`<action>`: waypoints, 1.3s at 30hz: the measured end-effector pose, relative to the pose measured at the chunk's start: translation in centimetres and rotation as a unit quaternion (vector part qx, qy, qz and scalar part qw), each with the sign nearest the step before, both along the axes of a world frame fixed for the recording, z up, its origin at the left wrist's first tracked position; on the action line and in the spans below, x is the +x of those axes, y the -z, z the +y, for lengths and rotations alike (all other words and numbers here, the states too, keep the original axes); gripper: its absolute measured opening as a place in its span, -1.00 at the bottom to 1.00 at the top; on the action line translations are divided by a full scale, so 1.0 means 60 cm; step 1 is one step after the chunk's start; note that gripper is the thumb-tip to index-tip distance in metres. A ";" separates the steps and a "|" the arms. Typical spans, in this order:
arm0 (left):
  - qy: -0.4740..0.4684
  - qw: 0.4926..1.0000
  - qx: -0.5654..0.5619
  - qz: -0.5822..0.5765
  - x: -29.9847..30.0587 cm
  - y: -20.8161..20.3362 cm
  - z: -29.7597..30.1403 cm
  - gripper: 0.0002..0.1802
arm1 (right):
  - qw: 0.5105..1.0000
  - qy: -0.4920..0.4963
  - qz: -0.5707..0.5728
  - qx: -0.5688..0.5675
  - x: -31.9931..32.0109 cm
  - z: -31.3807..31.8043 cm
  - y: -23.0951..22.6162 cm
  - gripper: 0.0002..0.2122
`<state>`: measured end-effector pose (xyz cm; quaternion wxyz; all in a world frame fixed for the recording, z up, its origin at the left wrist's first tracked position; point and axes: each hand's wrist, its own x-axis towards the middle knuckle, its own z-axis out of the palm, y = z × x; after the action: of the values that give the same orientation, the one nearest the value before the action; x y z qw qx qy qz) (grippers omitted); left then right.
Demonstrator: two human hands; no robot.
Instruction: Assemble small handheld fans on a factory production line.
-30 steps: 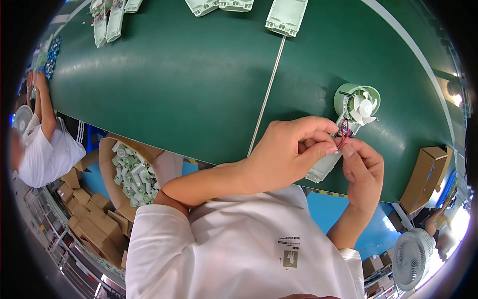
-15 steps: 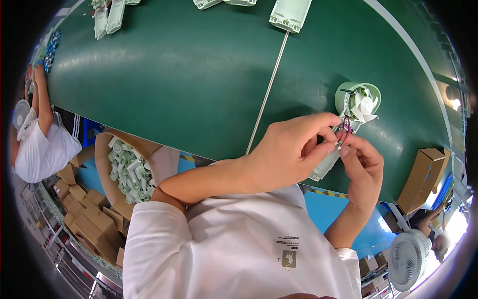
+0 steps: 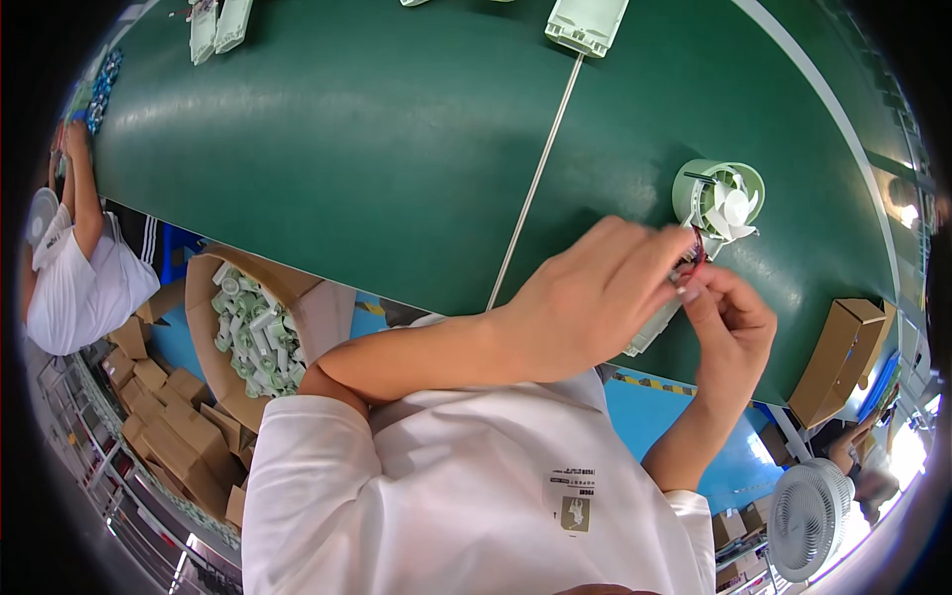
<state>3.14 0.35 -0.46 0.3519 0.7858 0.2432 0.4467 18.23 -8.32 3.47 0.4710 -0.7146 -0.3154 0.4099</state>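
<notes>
A small fan unit lies on the green table, with a pale green round housing (image 3: 680, 195) and white blades (image 3: 735, 207). From it a pale handle shell (image 3: 652, 331) extends toward me, partly covered by my hands. Thin red and dark wires (image 3: 700, 248) rise out of the shell. My right hand (image 3: 732, 315) pinches the wire ends between thumb and forefinger. Over the shell, my left hand (image 3: 605, 297) is closed with its fingertips at the same wires; motion smears it, and its thumb is partly hidden.
Another pale shell (image 3: 585, 27) lies at the far edge, with more shells (image 3: 232, 25) far left. A carton of pale parts (image 3: 223, 382) stands left, below the table. A brown box (image 3: 836, 359) is at the right. A co-worker (image 3: 89, 283) works far left; a large fan (image 3: 810, 518) stands lower right.
My left hand has shifted slightly right, its fingers closing in over the wires. My right hand still pinches the wire ends. The whole view has shifted slightly.
</notes>
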 end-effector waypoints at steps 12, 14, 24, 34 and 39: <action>0.023 0.987 -0.095 0.125 -0.007 -0.002 -0.011 -0.62 | 0.981 0.018 -0.161 0.109 0.009 0.004 0.048 -0.87; 0.020 0.988 -0.090 0.122 -0.006 -0.002 -0.012 -0.63 | 0.976 0.030 -0.182 0.116 0.009 0.005 0.050 -0.87; 0.004 0.992 -0.056 0.117 -0.003 0.001 -0.014 -0.65 | 0.899 -0.095 -0.405 0.139 0.016 0.016 0.023 -0.88; 0.011 0.989 -0.048 0.139 -0.004 0.007 -0.016 -0.65 | 0.965 -0.042 -0.254 0.047 0.010 0.020 0.014 -0.88; 0.026 0.987 -0.050 0.154 0.000 0.002 -0.013 -0.64 | 0.983 0.034 -0.183 0.001 -0.006 0.032 0.003 -0.76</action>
<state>3.12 -0.46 -0.57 0.3605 0.8325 0.2959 0.2989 17.88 -6.40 3.27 0.4202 -0.7871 -0.3722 0.2556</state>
